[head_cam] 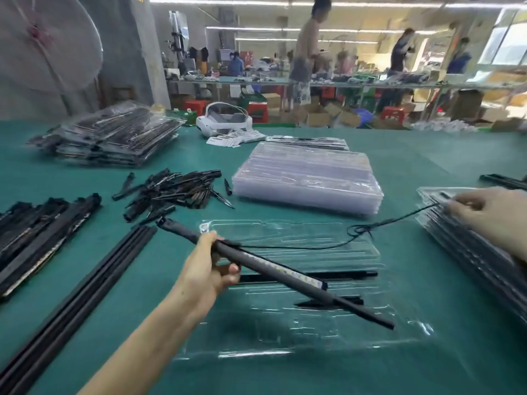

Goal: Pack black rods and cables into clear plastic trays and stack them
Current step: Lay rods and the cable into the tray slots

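An open clear plastic tray (299,332) lies on the green table in front of me, with two black pieces (328,302) in its slots. My left hand (211,269) grips a long black rod (285,273) held slanted above the tray. A thin black cable (370,229) runs from the rod to my right hand (490,215), which pinches its end over a stack of packed trays (467,252) at the right.
Empty clear trays (308,178) are stacked at centre. A heap of small black spikes (176,189) and bundles of long rods (42,232) lie at left. More packed trays (114,135) and a white headset (225,121) sit at the back. People work at far benches.
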